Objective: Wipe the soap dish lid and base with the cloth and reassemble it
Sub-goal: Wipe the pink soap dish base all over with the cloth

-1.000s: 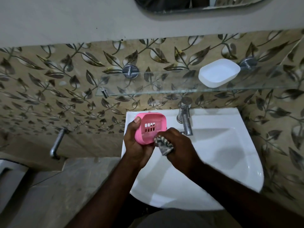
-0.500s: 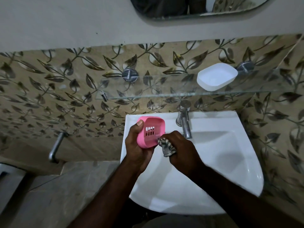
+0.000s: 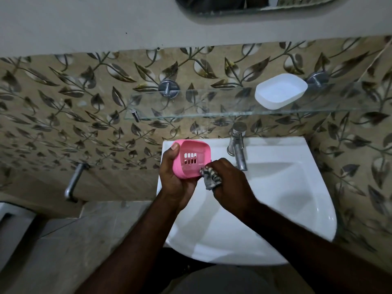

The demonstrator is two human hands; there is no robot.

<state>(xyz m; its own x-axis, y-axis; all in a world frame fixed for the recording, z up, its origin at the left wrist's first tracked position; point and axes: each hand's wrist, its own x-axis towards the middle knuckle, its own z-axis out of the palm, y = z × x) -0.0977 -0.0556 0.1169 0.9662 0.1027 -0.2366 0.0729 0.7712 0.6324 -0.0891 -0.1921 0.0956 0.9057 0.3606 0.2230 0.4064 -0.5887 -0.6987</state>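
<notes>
My left hand holds the pink soap dish base, a slotted tray tilted with its hollow side towards me, above the left rim of the sink. My right hand is closed on a bunched grey patterned cloth, which presses against the base's lower right corner. The white soap dish lid lies hollow side up on the glass shelf, apart from both hands.
A white sink sits below my hands, with a chrome tap at its back rim just right of the base. A metal pipe sticks out of the leaf-patterned tiled wall at left. A mirror edge shows at top.
My right hand has shifted the cloth slightly along the base's lower right edge. The base has tilted a little. The view has dropped slightly.
</notes>
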